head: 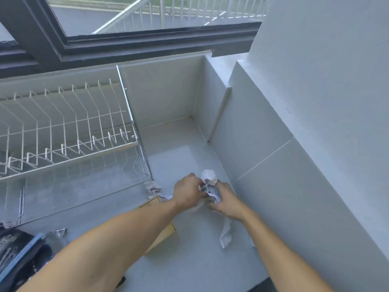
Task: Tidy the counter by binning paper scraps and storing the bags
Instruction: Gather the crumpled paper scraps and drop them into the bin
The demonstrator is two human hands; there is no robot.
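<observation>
Both hands point(207, 197) gripping crumpled paper scraps point(209, 185), over grey counter point(189, 260), beside dish rack point(69, 131)

I see soft daylight from the window point(147, 15) at top; faint shadows, slight blur overall, wide-angle bending at edges.
</observation>
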